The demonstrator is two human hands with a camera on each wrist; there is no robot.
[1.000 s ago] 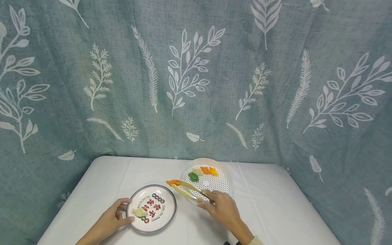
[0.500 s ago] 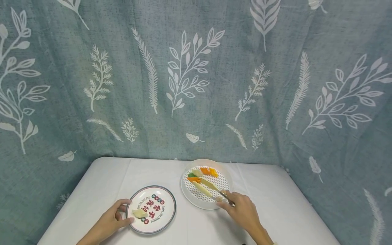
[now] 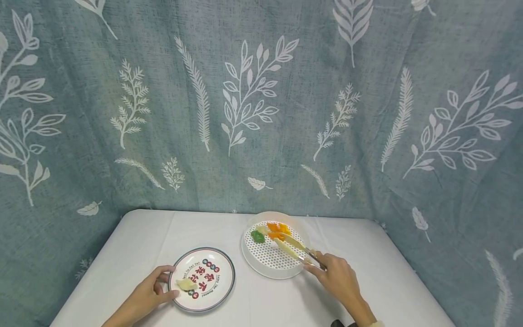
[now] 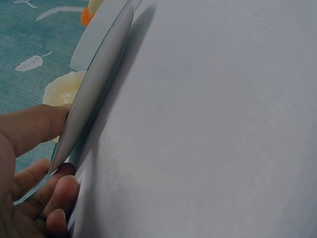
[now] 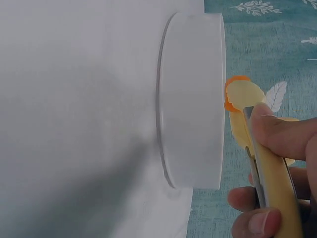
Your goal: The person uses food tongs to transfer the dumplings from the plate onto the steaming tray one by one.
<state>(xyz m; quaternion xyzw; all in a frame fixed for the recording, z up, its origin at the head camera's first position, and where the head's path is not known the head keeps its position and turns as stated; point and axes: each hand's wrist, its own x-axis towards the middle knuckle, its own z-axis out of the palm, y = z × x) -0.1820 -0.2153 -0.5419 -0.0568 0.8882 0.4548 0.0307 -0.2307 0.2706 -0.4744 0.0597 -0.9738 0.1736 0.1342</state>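
My left hand (image 3: 149,290) grips the left rim of a white plate (image 3: 220,281) with blue edging and red lettering, its thumb and fingers at the rim. One pale yellow dumpling (image 3: 186,284) lies on the plate. My right hand (image 3: 337,274) holds yellow-tipped tongs (image 3: 296,244), thumb on one arm and fingers on the other. Over the white round steamer tray (image 3: 269,272), the tong tips are at an orange dumpling (image 3: 278,236). In the right wrist view the tongs (image 5: 277,183) hide most of what lies behind them.
On the tray's perforated base are a green dumpling (image 3: 257,236), a pale one, another orange one and a yellow one (image 3: 285,229). A white cloth covers the table (image 3: 155,236). Behind it hangs a teal leaf-patterned curtain (image 3: 212,190).
The tongs with the orange dumpling have moved right, from between plate and tray to over the tray, near the other orange dumpling. My left hand and the plate have stayed put.
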